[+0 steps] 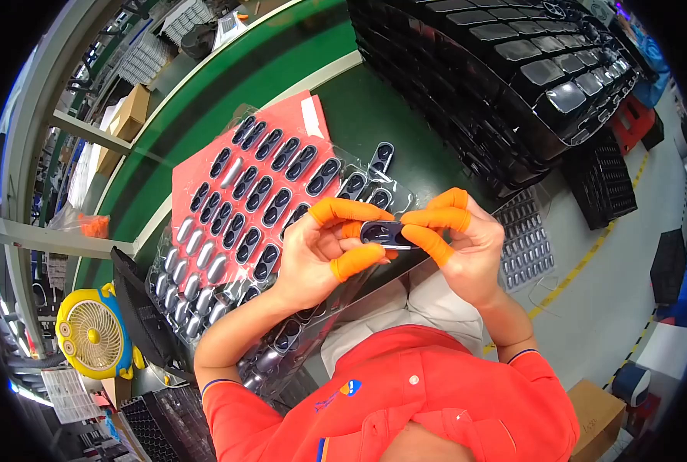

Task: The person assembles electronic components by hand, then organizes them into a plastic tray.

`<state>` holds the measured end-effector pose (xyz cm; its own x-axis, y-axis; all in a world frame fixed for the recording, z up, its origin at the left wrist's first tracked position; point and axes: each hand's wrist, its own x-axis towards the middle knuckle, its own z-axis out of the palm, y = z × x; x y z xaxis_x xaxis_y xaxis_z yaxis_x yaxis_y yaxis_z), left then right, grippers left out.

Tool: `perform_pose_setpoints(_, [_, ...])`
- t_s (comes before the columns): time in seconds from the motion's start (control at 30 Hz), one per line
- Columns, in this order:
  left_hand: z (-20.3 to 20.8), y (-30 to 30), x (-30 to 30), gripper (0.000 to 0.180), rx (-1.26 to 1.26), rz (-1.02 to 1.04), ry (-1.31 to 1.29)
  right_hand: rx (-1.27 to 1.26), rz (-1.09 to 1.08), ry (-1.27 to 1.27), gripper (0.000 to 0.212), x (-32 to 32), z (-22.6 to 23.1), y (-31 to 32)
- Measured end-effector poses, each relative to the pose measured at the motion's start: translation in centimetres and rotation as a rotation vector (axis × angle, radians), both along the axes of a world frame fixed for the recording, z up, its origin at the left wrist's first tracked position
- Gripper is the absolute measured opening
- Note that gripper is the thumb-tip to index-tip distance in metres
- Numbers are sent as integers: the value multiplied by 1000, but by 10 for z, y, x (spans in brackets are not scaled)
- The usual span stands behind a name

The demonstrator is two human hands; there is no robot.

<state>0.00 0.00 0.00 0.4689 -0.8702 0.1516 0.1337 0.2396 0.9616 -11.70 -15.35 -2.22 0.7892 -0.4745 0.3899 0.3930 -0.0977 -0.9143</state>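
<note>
My left hand [318, 250] and my right hand [465, 240] hold an oblong dark part with a silvery rim [382, 233] between them, above the table's near edge. Orange finger covers wrap the thumbs and several fingertips. The left fingers pinch one end and the right thumb and fingers grip the other; its recessed dark inner side faces up. Beyond and to the left, a clear plastic tray holds rows of similar parts [324, 177], some turned silver side up [205, 254]. A pink-red sheet [193, 168] shows beneath the tray. One like part [382, 159] lies near the tray's right corner.
A tall stack of glossy black trays [505, 85] stands at the far right of the green table [359, 108]. Left are a yellow fan [95, 336] and a metal frame post [62, 239]. Another filled tray [526, 239] lies low on the right, near a cardboard box [596, 416].
</note>
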Motion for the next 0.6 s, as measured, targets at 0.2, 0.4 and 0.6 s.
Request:
perform_pose_setpoints(0.2, [1, 0, 0, 36, 58, -9, 55, -61, -44, 49, 17, -2, 3, 0])
perform_pose_setpoints(0.4, [-3, -1, -8, 34, 55, 56, -43, -92, -144, 29, 16, -1, -3, 2])
perform_pose_setpoints(0.6, [-5, 0, -9, 35, 79, 28, -52, -127, -137, -78, 15, 1, -10, 0])
